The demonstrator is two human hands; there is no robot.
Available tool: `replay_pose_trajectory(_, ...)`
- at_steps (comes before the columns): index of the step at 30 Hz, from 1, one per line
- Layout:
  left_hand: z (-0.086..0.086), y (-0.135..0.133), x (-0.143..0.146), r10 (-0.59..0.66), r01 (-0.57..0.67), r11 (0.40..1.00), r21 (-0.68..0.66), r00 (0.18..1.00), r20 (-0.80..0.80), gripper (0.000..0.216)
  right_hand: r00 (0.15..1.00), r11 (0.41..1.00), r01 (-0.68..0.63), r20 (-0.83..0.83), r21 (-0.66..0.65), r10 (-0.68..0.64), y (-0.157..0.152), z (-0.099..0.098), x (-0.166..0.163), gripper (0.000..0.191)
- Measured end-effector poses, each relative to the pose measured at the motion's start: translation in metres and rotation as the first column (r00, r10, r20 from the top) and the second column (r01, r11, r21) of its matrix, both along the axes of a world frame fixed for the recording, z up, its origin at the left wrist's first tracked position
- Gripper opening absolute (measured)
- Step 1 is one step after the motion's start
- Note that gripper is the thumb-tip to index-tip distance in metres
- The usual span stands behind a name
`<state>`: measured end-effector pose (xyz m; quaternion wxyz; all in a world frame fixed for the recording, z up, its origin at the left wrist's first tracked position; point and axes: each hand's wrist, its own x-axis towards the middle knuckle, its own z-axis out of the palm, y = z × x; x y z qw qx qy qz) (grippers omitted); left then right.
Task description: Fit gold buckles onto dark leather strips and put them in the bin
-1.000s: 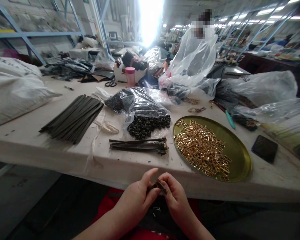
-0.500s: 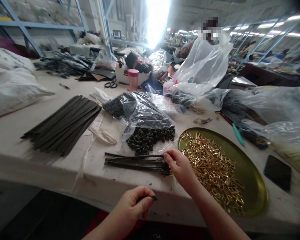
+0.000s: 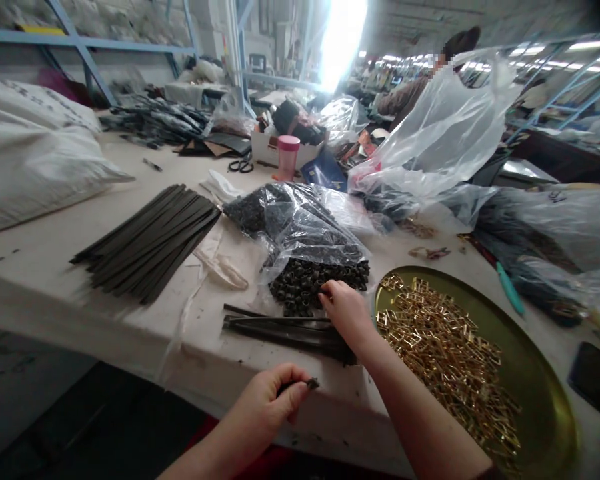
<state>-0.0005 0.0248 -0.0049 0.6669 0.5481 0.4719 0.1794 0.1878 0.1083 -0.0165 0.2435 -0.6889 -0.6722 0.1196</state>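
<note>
My left hand point(image 3: 275, 403) is closed in front of the table edge. Between thumb and forefinger it pinches a dark strap point(image 3: 313, 383), whose short end pokes out; the rest is hidden by the hand. My right hand point(image 3: 347, 313) reaches the near side of a pile of small black loops point(image 3: 300, 283), its fingertips pinched on one loop. Under the right wrist lies a small bunch of dark straps point(image 3: 275, 328). To the right, many gold buckles point(image 3: 445, 340) lie heaped on a round gold tray point(image 3: 555, 407).
A clear plastic bag point(image 3: 315, 233) partly covers the loops. A larger bundle of dark straps point(image 3: 150, 243) lies left. Behind stand a pink-lidded jar point(image 3: 288, 159) and scissors point(image 3: 241, 165). A phone point(image 3: 597, 380) lies far right. Another person point(image 3: 405, 97) is in the background.
My right hand has moved from the small bunch of straps up to the loop pile and pinches there. My left hand still holds the strap. The view has shifted left.
</note>
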Motion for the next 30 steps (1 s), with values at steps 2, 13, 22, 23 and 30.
replay_pose_trajectory(2,0.004,0.000,0.000,0.027,-0.027,0.999,0.020,1.000,-0.013,0.026,0.998,0.999,0.017,-0.060,0.028,-0.016,-0.009,0.004,0.006,0.007)
replay_pose_trajectory(13,0.020,-0.007,0.027,0.002,0.009,0.961,0.276,0.999,-0.041,0.027,0.326,0.994,-0.058,-0.943,-0.090,-0.066,-0.132,0.021,-0.015,0.028)
replay_pose_trajectory(22,0.026,-0.038,0.030,-0.077,0.133,0.941,0.311,0.979,-0.188,0.025,0.451,0.998,0.057,-0.891,-0.028,-0.051,-0.164,0.010,-0.016,0.022)
replay_pose_trajectory(23,0.027,-0.040,0.031,-0.071,0.131,0.937,0.323,0.979,-0.192,0.025,0.423,0.998,0.051,-0.905,-0.035,-0.053,-0.164,0.009,-0.017,0.023)
replay_pose_trajectory(30,0.027,-0.051,0.036,-0.055,0.097,0.921,0.377,0.991,-0.122,0.027,0.366,0.999,0.026,-0.930,-0.022,-0.030,-0.172,-0.003,-0.026,0.020)
